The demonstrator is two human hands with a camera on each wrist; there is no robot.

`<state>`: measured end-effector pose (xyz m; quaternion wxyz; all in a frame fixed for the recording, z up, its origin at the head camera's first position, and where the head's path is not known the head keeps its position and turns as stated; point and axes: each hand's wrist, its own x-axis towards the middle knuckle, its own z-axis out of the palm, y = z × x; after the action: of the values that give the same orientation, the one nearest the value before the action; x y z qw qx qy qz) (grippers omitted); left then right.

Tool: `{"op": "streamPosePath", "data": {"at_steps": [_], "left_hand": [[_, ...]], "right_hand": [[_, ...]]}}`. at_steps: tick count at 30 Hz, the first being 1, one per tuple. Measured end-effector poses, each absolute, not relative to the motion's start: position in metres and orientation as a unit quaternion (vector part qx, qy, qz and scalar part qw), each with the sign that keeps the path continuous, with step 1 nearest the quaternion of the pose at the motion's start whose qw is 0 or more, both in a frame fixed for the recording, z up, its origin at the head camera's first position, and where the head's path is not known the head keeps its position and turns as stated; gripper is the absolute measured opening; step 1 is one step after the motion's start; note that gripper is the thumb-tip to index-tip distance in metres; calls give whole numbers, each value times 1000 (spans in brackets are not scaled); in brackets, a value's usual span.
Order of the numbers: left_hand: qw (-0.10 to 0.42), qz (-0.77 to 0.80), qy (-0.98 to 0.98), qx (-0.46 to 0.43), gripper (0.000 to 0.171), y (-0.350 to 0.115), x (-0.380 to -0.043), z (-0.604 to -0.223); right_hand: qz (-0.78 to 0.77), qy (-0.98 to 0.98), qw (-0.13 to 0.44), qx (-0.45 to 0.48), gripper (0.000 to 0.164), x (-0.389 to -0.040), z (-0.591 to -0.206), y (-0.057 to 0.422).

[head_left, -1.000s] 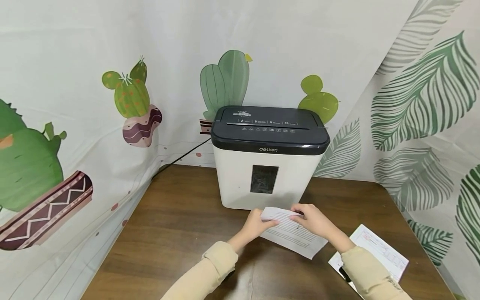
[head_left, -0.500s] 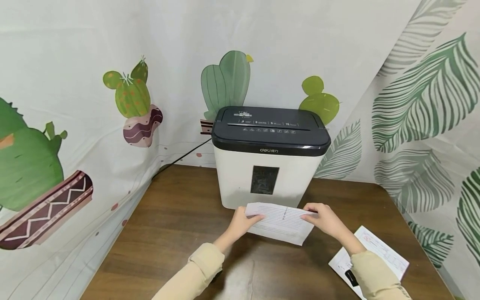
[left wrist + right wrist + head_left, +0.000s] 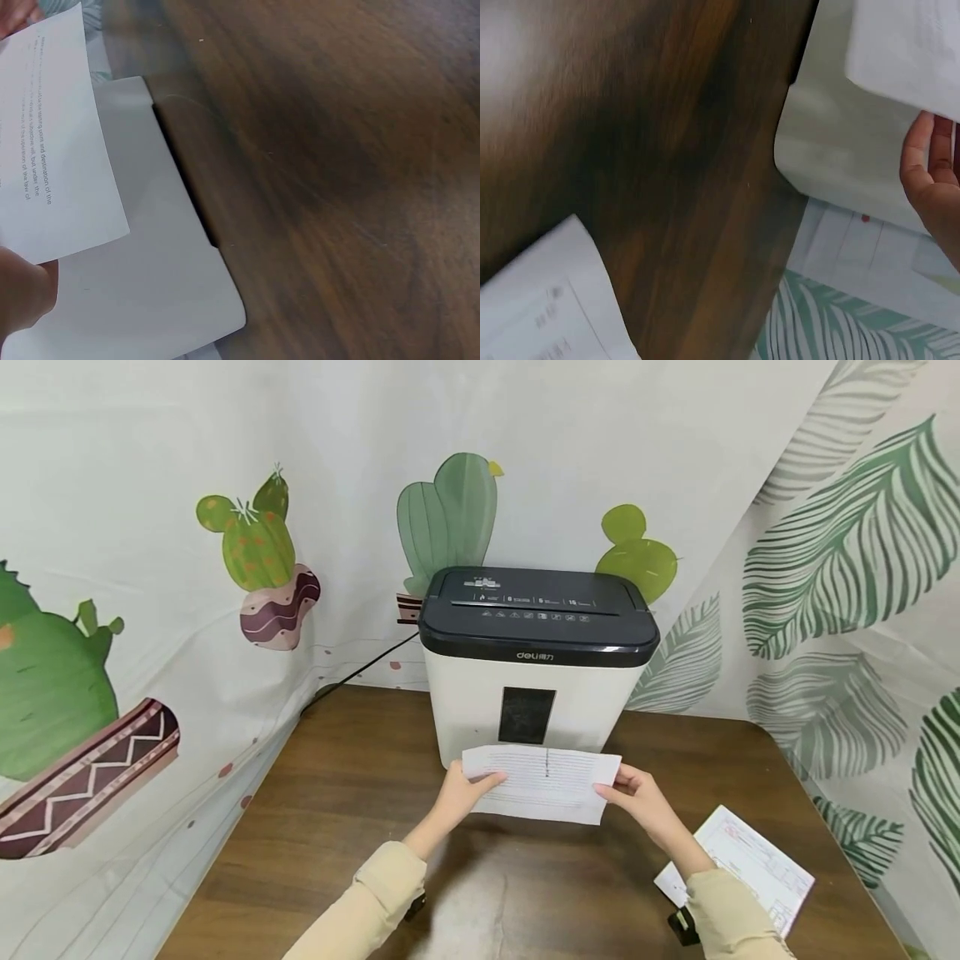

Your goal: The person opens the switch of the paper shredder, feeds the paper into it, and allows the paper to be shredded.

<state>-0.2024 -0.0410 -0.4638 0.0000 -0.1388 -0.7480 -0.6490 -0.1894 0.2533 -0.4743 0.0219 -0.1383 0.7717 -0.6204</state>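
A printed sheet of paper (image 3: 536, 785) is stretched between both hands in front of the paper shredder (image 3: 480, 693). At its left edge my left hand (image 3: 459, 795) pinches it, thumb on the near face. My right hand (image 3: 636, 793) pinches the right edge, its other fingers behind the sheet. In the left wrist view lines of print run across the paper (image 3: 56, 150), with the shredder's white body (image 3: 157, 285) behind. The right wrist view has the right hand's fingers (image 3: 917, 150) at the paper's edge (image 3: 900, 60). The shredder's slot (image 3: 536, 607) lies above and beyond the sheet.
Other printed papers (image 3: 757, 868) lie on the wooden table (image 3: 352, 777) at the right, partly under the right sleeve (image 3: 731, 910). A black cord (image 3: 360, 670) runs left from the shredder. Patterned fabric (image 3: 352, 510) hangs behind the table.
Both hands have spread apart along the sheet, the left moving leftward and the right slightly rightward. The sheet has shifted left and up, and now lies more level before the shredder.
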Motion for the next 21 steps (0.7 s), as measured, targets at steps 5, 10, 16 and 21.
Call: {"op": "streamPosePath", "data": {"at_steps": [5, 10, 16, 21], "left_hand": [[-9, -670, -730, -134, 24, -42, -205, -458], [-16, -671, -729, -133, 23, -44, -206, -454], [-8, -665, -733, -143, 23, -46, -213, -456], [-10, -646, -748, -153, 25, -48, -224, -461]], "right_hand": [[-682, 721, 11, -124, 27, -190, -477, 240], [-713, 692, 5, -114, 32, -188, -473, 230], [-701, 707, 11, -96, 27, -188, -466, 226], [-688, 719, 7, -101, 20, -187, -457, 225]]}}
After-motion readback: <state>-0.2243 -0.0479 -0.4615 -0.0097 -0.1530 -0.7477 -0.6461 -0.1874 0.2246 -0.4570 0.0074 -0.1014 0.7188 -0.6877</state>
